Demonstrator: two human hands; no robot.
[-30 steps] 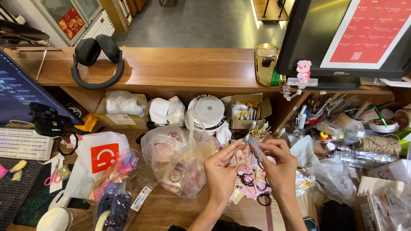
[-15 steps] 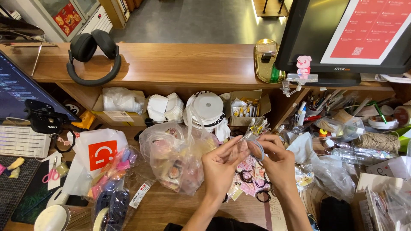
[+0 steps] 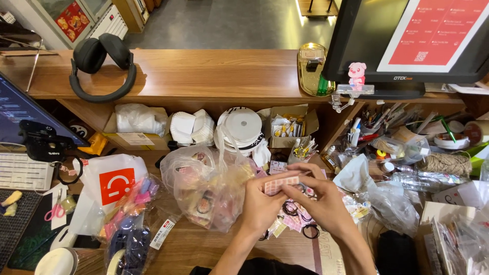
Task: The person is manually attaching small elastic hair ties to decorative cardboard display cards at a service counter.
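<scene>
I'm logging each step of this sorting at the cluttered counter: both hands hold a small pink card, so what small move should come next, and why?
Probably lower the pink card onto the pile of similar pink cards and black hair ties just beneath. The left hand and right hand pinch it together above that pile, beside the clear plastic bag.

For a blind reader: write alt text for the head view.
Two bare hands, left hand and right hand, hold a small pink card between them above a cluttered wooden desk. A clear plastic bag of small items lies left; black headphones rest on the shelf behind.
</scene>
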